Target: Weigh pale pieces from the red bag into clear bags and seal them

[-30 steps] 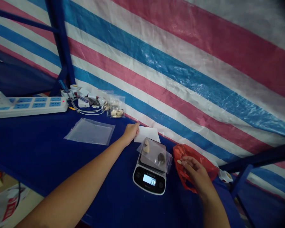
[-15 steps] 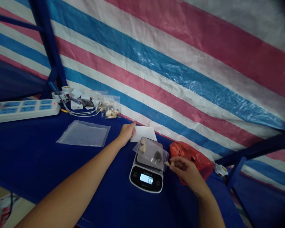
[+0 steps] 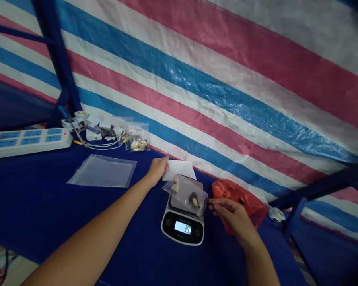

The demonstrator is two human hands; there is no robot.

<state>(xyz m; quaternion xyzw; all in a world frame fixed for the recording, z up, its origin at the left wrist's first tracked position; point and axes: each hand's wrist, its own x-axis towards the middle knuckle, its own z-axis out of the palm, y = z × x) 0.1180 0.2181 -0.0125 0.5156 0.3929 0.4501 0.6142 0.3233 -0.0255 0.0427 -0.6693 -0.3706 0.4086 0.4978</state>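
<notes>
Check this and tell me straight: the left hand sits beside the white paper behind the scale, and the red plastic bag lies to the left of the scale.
Wrong on one point: the red plastic bag lies to the right of the digital scale, as the head view shows. The left hand does sit beside the white paper behind the scale.

The light was bright and even, with no source in view, and shadows around the scale (image 3: 183, 228) were faint. Above the scale, the tarp (image 3: 197, 95) showed white glare along its blue stripe. The scale's display (image 3: 182, 227) glowed sharply and was readable. Wide-lens distortion bent the tarp's stripes towards the frame edges beyond the scale, and the far right corners fell dark and soft.
</notes>
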